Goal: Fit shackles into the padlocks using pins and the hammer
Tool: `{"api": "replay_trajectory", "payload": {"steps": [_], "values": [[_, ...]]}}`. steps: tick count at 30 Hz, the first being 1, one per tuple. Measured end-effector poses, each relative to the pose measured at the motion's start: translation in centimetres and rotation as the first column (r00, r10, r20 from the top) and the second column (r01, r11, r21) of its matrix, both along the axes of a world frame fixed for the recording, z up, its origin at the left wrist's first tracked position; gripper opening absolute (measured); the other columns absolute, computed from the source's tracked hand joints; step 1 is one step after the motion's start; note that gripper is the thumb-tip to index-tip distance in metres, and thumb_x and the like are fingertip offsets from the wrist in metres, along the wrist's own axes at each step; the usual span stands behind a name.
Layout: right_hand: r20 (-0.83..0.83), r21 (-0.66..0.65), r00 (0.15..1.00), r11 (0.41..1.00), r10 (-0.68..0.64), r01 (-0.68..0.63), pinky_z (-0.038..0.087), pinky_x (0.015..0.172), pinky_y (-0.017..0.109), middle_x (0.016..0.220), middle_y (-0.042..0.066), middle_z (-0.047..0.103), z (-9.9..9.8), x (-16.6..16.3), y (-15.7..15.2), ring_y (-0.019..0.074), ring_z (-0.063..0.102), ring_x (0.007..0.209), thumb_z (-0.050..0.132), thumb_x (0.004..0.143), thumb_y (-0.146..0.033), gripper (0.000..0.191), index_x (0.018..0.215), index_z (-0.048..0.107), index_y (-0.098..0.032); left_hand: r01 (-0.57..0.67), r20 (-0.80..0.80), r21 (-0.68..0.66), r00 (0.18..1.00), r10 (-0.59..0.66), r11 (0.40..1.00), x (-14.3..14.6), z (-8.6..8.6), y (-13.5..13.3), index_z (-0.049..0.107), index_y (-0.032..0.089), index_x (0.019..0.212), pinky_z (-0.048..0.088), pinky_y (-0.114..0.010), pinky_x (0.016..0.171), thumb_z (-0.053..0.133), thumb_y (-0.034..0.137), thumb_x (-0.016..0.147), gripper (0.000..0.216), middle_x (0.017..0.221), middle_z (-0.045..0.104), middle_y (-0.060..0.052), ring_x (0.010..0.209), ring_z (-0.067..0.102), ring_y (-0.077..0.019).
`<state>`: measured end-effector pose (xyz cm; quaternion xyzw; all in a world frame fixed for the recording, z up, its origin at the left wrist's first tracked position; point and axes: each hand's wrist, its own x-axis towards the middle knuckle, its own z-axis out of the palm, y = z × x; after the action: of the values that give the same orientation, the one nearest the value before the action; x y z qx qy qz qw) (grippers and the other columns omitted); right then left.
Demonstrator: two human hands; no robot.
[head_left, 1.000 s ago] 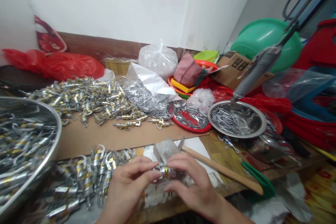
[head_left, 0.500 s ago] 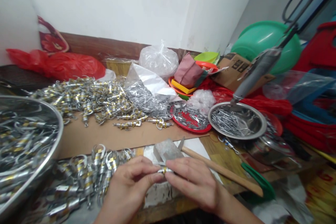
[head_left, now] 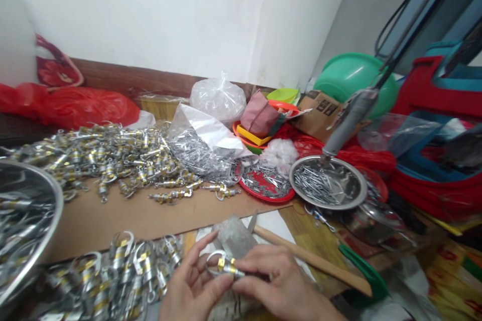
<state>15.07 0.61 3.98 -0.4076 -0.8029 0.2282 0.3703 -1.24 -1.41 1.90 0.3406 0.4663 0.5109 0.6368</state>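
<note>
A small silver hook fitting (head_left: 225,265) with yellow bands and a curved metal hook is held between my two hands. My right hand (head_left: 280,278) pinches its right end between thumb and fingers. My left hand (head_left: 196,281) is curled about the hooked end, with the thumb against the body and the index finger raised. Just behind the hands sits a grey metal block (head_left: 236,235). A hammer with a wooden handle (head_left: 316,256) lies to its right. Several similar hook fittings (head_left: 128,271) are bunched to the left of my left hand.
A large heap of hook fittings (head_left: 113,153) lies on cardboard (head_left: 143,218). Steel bowls stand at the left (head_left: 56,200) and right (head_left: 361,195), the right one holding metal pins. A red tray (head_left: 278,198) of small parts and a grey rod-shaped tool (head_left: 348,120) are nearby.
My fingers have opened around the fitting, so its yellow bands and curved hook now show. My left index finger has lifted. The view has tilted up and shifted right.
</note>
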Motion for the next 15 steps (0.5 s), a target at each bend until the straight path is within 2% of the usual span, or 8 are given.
{"api": "replay_trajectory", "payload": {"steps": [2,3,5,8,10,13,15], "values": [[0.182,0.031,0.972,0.989,-0.151,0.147,0.05,0.068,0.02,0.077,0.002,0.07,0.5,1.9,3.4,0.0129,0.064,0.073,0.057,0.08,-0.021,0.014,0.079,0.071,-0.02,0.078,0.028,-0.033,0.997,-0.077,0.996,-0.2,0.2,0.5,0.043,0.02,0.118,0.05,-0.029,0.071,0.078,0.036,0.051,0.077,0.082,0.069,-0.005,0.078,0.065,-0.0218],[0.301,0.106,0.89,0.939,-0.343,0.326,0.048,0.078,0.021,0.09,0.003,0.07,0.6,3.1,5.5,0.0128,0.063,0.085,0.05,0.084,-0.021,0.02,0.092,0.069,-0.02,0.124,0.039,-0.045,0.992,-0.122,0.991,-0.4,0.4,0.7,0.04,0.02,0.12,0.049,-0.028,0.067,0.078,0.036,0.052,0.08,0.08,0.068,-0.005,0.074,0.065,-0.0211],[0.385,0.141,0.818,0.903,-0.428,0.406,0.043,0.088,0.029,0.104,0.008,0.066,0.5,5.2,9.7,0.0172,0.057,0.102,0.04,0.088,-0.015,0.03,0.109,0.061,-0.018,0.21,0.058,-0.063,0.977,-0.206,0.976,-0.6,0.7,1.2,0.035,0.022,0.123,0.047,-0.027,0.06,0.079,0.034,0.052,0.085,0.073,0.066,-0.002,0.067,0.064,-0.0187],[0.544,0.115,0.745,0.914,-0.385,0.388,0.047,0.079,0.033,0.093,0.011,0.068,-0.4,7.0,14.6,0.0234,0.062,0.092,0.051,0.081,-0.009,0.036,0.115,0.057,-0.017,0.288,0.109,-0.075,0.954,-0.279,0.955,-0.7,0.6,1.9,0.036,0.023,0.121,0.043,-0.025,0.053,0.08,0.03,0.049,0.085,0.067,0.06,0.002,0.056,0.059,-0.0144],[0.628,0.097,0.7,0.927,-0.339,0.361,0.048,0.076,0.035,0.087,0.01,0.068,-1.1,7.1,16.1,0.0235,0.063,0.086,0.056,0.078,-0.009,0.037,0.114,0.056,-0.016,0.315,0.148,-0.052,0.941,-0.304,0.948,-0.8,0.1,2.4,0.038,0.023,0.117,0.041,-0.024,0.051,0.08,0.028,0.049,0.081,0.065,0.056,0.004,0.052,0.055,-0.012],[0.689,0.074,0.664,0.939,-0.29,0.335,0.048,0.079,0.038,0.099,0.007,0.061,-2.1,6.8,16.9,0.0195,0.06,0.09,0.054,0.084,-0.022,0.026,0.11,0.054,-0.016,0.317,0.133,-0.021,0.941,-0.312,0.948,-1.1,-0.4,3.0,0.037,0.024,0.114,0.041,-0.024,0.053,0.079,0.027,0.051,0.075,0.068,0.057,0.004,0.055,0.056,-0.0126],[0.696,0.05,0.664,0.941,-0.273,0.335,0.048,0.08,0.039,0.108,0.007,0.056,-2.3,6.6,17.1,0.0183,0.057,0.094,0.051,0.087,-0.029,0.026,0.109,0.053,-0.016,0.317,0.094,-0.04,0.945,-0.312,0.948,-1.4,-0.6,3.3,0.036,0.025,0.112,0.044,-0.027,0.057,0.078,0.025,0.052,0.073,0.072,0.059,0.002,0.061,0.059,-0.0148]]}}
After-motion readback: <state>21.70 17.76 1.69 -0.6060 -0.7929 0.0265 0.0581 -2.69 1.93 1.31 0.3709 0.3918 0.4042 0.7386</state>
